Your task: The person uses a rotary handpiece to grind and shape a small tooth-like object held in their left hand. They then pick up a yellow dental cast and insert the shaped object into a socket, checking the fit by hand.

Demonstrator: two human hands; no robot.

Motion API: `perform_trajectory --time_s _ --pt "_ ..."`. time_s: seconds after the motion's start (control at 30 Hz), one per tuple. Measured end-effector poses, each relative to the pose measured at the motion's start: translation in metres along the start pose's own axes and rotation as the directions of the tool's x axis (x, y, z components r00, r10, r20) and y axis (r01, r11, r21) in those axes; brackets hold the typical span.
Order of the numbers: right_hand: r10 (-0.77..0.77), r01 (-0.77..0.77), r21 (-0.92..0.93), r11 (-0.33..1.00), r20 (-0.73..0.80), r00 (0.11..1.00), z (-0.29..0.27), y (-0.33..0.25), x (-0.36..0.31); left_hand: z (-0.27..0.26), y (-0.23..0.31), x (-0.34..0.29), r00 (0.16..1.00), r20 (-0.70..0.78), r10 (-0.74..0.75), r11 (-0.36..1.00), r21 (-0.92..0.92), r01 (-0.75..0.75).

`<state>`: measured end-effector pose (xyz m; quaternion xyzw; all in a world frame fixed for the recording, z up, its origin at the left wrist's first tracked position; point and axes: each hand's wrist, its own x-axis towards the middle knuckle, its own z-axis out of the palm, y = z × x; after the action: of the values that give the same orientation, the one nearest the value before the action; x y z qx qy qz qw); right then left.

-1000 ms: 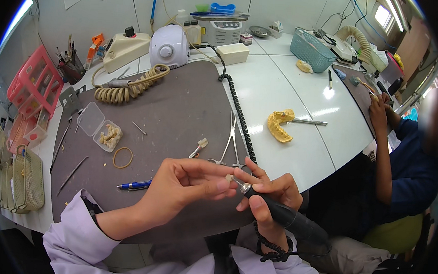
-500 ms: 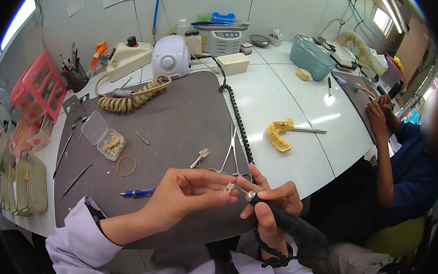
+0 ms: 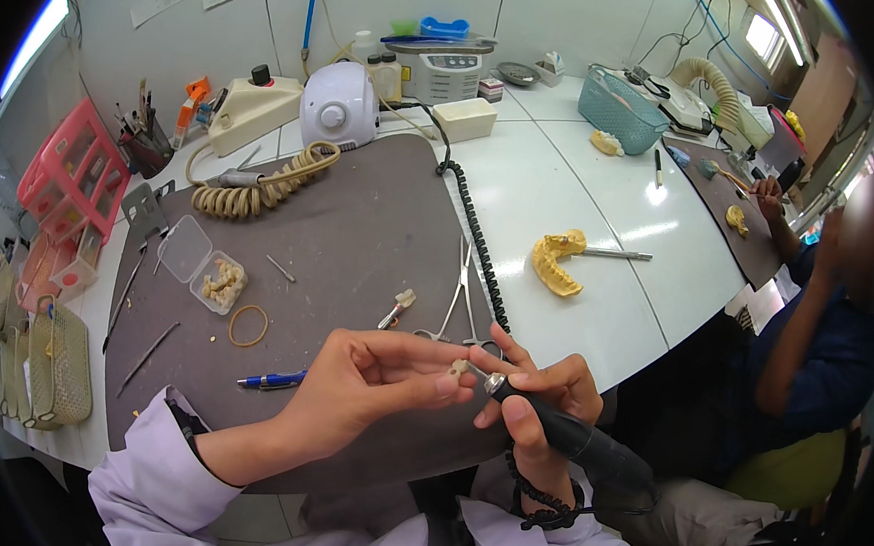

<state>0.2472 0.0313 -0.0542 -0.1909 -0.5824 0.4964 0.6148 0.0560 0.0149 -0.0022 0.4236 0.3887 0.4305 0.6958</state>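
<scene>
Between thumb and fingertips, my left hand (image 3: 355, 380) pinches a small cream-coloured dental crown (image 3: 459, 368). My right hand (image 3: 558, 389) grips a black rotary handpiece (image 3: 587, 444) with a silver collar, and its thin bur points left at the crown; whether the two touch is too small to tell. Just beyond my hands lie a pair of scissor-handled forceps (image 3: 463, 287) and a tooth-coloured piece on a small metal holder (image 3: 399, 309). A blue pen (image 3: 272, 380) rests beside my left wrist.
On the grey mat (image 3: 360, 228) lie an open clear box (image 3: 218, 282) of tooth-coloured pieces, a rubber band (image 3: 248, 326) and a coiled hose (image 3: 262, 190). A yellow dental cast (image 3: 560, 266) sits rightward. At right, a person (image 3: 804, 326) sits close.
My hands keep almost the same place, with the crown and bur close together. The person at right has raised one hand toward the head, and a yellow cast shows on that mat.
</scene>
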Motion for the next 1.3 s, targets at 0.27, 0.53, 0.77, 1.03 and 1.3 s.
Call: perform_trajectory --time_s 0.27,0.53,0.77,1.03,1.3 --pt "0.021 -0.020 -0.023 1.000 0.018 1.000 -0.0001 -0.0019 0.0008 0.0002 0.0003 0.0003 1.000 -0.003 0.012 1.000 0.002 -0.012" --pt "0.023 -0.022 -0.037 0.999 0.023 0.999 0.0005 -0.0015 0.0011 -0.0012 -0.0006 0.0007 1.000 0.001 0.015 1.000 -0.010 -0.015" --pt "0.004 -0.003 0.052 0.999 -0.034 0.999 -0.0012 0.0006 -0.0011 0.0010 -0.0004 0.0002 1.000 0.002 -0.003 1.000 -0.008 0.003" --pt "-0.023 0.023 0.004 1.000 0.011 1.000 -0.0020 0.0014 -0.0008 -0.0008 -0.0009 0.0004 1.000 0.008 0.002 1.000 0.003 -0.002" --pt "0.003 -0.003 -0.012 1.000 0.003 1.000 0.0000 0.0001 0.0000 -0.0002 -0.0010 0.0006 1.000 0.003 0.016 1.000 -0.010 -0.016"
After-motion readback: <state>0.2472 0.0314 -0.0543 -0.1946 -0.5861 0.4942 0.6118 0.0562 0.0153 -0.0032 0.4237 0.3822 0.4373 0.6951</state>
